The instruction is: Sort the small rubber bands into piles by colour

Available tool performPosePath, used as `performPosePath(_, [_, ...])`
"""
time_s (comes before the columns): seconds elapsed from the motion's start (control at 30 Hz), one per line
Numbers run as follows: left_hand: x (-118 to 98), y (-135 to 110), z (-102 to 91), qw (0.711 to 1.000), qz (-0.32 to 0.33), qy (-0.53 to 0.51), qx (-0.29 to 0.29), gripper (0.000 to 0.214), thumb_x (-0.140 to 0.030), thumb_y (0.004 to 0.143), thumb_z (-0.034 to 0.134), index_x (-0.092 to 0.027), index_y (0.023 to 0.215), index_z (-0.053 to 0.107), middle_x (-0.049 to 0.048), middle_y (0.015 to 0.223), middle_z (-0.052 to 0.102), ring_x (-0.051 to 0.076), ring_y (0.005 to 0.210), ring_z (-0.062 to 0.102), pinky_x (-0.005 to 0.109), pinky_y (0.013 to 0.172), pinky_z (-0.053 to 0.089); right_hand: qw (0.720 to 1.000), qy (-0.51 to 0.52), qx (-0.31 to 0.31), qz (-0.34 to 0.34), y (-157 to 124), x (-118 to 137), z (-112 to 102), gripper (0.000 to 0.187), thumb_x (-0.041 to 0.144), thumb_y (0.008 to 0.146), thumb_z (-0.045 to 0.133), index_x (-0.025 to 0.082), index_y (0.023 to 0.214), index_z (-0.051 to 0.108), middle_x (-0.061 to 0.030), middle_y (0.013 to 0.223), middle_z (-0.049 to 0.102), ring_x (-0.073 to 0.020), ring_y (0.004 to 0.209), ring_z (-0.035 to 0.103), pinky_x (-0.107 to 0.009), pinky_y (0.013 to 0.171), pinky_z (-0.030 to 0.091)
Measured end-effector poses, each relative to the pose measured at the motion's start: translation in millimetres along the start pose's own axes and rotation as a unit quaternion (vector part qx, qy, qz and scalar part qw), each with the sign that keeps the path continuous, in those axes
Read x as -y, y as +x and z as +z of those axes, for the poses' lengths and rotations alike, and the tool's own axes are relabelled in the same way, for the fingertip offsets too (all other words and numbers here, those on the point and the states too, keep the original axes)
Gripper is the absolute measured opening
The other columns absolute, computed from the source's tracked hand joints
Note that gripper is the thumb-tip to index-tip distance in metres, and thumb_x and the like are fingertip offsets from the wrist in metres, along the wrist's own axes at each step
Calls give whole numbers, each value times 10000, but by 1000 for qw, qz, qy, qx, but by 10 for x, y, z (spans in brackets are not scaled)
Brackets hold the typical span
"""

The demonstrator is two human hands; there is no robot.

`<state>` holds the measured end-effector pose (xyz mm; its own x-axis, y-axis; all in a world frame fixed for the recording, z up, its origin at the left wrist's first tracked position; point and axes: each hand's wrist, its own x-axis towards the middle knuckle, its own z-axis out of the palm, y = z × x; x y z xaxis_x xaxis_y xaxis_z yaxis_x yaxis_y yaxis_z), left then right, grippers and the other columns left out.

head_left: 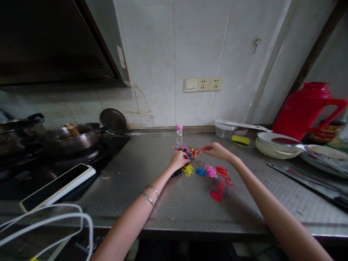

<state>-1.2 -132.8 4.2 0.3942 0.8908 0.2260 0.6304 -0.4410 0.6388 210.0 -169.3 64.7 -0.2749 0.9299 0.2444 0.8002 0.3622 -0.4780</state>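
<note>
Both bare forearms stretch forward, the left from 7 o'clock, the right from 5 o'clock. The left hand (179, 160) curls knuckles-up; the right hand (217, 150), at its 2 o'clock, pinches fingertips together.

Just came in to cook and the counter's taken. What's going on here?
A person is picking through a mixed heap of small coloured pieces on the counter. The left hand rests on the heap; the right hand seems to pinch a red piece beside it. Nearer lie a yellow pile, blue pile, pink pile and red pile.
</note>
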Motion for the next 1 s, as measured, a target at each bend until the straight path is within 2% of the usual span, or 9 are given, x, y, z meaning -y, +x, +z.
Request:
performPosePath(0.17, [-16, 12, 1, 1000, -6, 7, 8, 150, -198, 625, 610, -152, 738, 697, 55, 689, 665, 127, 589, 560, 225, 571, 410, 1000, -4, -19, -12, 168, 75, 225, 260, 176, 692, 496, 161, 856, 698, -32, 805, 698, -154, 716, 611, -215, 675, 449])
performPosePath(0.37, [2, 22, 15, 1000, -10, 1, 7, 161, -165, 612, 596, -144, 736, 696, 53, 673, 662, 123, 582, 561, 223, 575, 423, 999, -2, -18, -27, 118, -8, 450, 260, 177, 694, 478, 166, 842, 692, -19, 776, 692, -143, 696, 602, -199, 645, 431])
performPosePath(0.5, [50, 42, 38, 1000, 2, -7, 5, 157, -178, 618, 586, -137, 726, 692, 52, 678, 662, 122, 588, 562, 215, 563, 418, 999, -8, -6, -43, 49, -72, 435, 264, 163, 696, 465, 178, 827, 693, -12, 785, 690, -135, 691, 597, -191, 641, 418])
performPosePath(0.7, [117, 86, 66, 1000, 3, 1, 23, 196, -213, 640, 573, -132, 771, 696, 51, 716, 670, 119, 609, 567, 215, 591, 428, 999, -36, 0, -19, 43, -114, 408, 281, 153, 695, 467, 192, 858, 692, -10, 796, 689, -134, 704, 598, -184, 642, 412])
performPosePath(0.83, [81, 64, 48, 999, 13, 18, 26, 229, -265, 674, 552, -146, 800, 702, 48, 742, 674, 125, 625, 569, 226, 611, 433, 998, -59, 9, -17, 40, -109, 442, 275, 158, 704, 474, 211, 868, 689, -12, 817, 688, -135, 716, 599, -184, 654, 414])
performPosePath(1.0, [-8, 4, 15, 999, -3, 29, 26, 238, -309, 639, 612, -151, 793, 700, 44, 724, 667, 128, 609, 563, 223, 582, 421, 997, -71, 22, -11, 27, -68, 453, 290, 149, 702, 482, 226, 889, 690, -17, 827, 689, -142, 732, 597, -188, 673, 414])
